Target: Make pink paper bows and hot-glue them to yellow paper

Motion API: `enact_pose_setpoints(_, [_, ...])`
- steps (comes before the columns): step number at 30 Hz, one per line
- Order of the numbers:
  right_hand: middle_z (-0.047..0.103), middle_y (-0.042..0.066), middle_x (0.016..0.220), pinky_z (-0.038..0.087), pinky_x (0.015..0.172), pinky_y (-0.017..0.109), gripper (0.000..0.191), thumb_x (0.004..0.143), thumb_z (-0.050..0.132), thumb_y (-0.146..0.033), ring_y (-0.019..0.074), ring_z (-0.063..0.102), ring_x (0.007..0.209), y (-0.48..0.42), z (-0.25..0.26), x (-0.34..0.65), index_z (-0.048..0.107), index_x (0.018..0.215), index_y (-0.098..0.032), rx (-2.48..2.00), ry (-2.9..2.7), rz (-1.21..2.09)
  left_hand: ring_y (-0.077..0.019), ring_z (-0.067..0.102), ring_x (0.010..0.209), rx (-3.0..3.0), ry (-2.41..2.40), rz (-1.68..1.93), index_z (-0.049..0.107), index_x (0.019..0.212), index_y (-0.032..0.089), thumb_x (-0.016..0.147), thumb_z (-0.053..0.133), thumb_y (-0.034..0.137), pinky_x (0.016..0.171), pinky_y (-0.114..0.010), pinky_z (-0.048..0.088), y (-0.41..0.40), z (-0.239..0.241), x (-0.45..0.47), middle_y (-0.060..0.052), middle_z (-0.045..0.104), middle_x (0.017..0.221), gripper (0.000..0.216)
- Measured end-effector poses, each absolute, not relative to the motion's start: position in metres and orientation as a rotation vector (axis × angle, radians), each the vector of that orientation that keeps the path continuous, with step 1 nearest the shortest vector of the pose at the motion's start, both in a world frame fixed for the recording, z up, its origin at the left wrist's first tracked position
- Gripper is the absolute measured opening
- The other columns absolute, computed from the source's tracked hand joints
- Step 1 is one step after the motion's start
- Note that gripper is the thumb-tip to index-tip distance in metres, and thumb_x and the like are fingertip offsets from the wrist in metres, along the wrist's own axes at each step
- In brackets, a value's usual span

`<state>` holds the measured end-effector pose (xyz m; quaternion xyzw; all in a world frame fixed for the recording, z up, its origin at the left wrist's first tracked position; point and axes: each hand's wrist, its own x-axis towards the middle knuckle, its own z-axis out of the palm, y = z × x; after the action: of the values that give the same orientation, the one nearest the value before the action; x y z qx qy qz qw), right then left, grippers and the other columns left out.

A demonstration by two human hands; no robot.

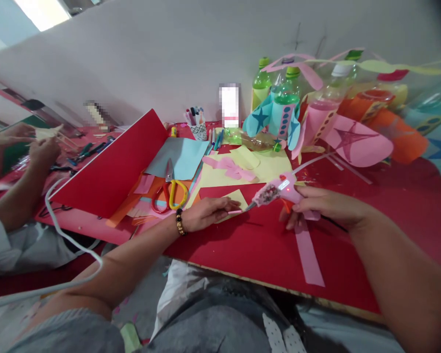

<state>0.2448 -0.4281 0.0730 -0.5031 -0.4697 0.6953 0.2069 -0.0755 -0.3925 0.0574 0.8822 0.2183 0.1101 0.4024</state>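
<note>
My right hand is wrapped round a pink hot glue gun, whose nozzle points left and down. A small red light glows on the gun's body. My left hand, with a beaded bracelet on its wrist, pinches a small pink paper strip close to the nozzle tip. Beneath these fingers lies a pale yellow paper piece. A longer pink paper strip rests on the red table below the gun. Left of my left hand are scissors with red and yellow handles.
Decorated plastic bottles crowd the back right. Blue paper, yellow sheets and a pen cup lie behind my hands. A red board leans at left; beyond it another person's hands work. A white cable hangs at left.
</note>
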Motion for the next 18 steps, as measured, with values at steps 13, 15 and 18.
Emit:
enact_pose_setpoints(13, [0.068,0.003,0.067,0.035,0.046,0.025,0.015,0.077,0.069,-0.031,0.0101,0.053,0.048,-0.413,0.067,0.252,0.064,0.07,-0.019,-1.249,-1.3,1.243,-0.0076,0.05,0.061,1.558,0.895,0.588,0.059,0.079,0.013,0.086,0.058,0.039,0.057,-0.02,0.037,-0.405,0.073,-0.034,-0.001,0.059,0.071,0.026])
enact_pose_setpoints(15, [0.064,0.004,0.059,0.033,0.045,0.026,0.015,0.075,0.07,-0.031,0.0113,0.051,0.049,-0.415,0.068,0.247,0.067,0.068,-0.018,-1.275,-1.327,1.232,-0.0059,0.048,0.058,1.351,0.854,0.578,0.058,0.08,0.012,0.083,0.062,0.037,0.055,-0.019,0.035,-0.409,0.07,-0.03,0.0,0.058,0.067,0.025])
enact_pose_setpoints(18, [0.062,0.002,0.056,0.031,0.043,0.025,0.017,0.071,0.073,-0.033,0.0105,0.047,0.047,-0.419,0.068,0.236,0.071,0.076,-0.017,-1.303,-1.369,1.26,-0.0065,0.053,0.061,1.159,0.82,0.597,0.057,0.083,0.012,0.077,0.068,0.032,0.059,-0.019,0.039,-0.413,0.062,-0.024,-0.003,0.063,0.073,0.024])
